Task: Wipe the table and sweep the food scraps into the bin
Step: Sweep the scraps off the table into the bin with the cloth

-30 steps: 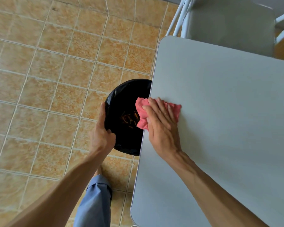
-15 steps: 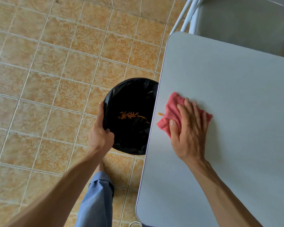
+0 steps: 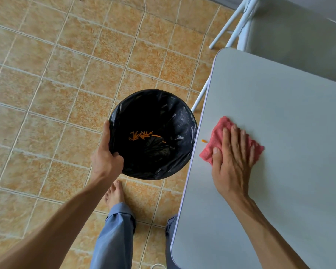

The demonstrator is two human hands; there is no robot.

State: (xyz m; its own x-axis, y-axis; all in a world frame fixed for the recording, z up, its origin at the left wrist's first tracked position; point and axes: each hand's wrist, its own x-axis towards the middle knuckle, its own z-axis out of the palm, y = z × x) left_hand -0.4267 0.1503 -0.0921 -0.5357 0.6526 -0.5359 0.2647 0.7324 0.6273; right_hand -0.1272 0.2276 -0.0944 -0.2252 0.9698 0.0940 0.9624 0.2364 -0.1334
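White-legged grey chair (image 3: 291, 35) beyond the grey table (image 3: 279, 113), my left hand (image 3: 107, 158) curls round the rim of the black-bagged bin (image 3: 178, 121) holding orange shreds (image 3: 142, 135), my right hand (image 3: 231, 162) presses flat on the rumpled pink cloth (image 3: 219, 131) near the table's edge, 1 orange scrap (image 3: 204, 140) just beside it.

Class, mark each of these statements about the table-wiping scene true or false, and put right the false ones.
1. The left hand grips the rim of the bin. True.
2. One orange scrap lies on the table beside the cloth. True.
3. The right hand presses a blue cloth. False: the cloth is pink.
4. The bin is empty. False: orange scraps lie in its black liner.
5. The bin stands on the table. False: it is beside the table's edge, above the tiled floor.
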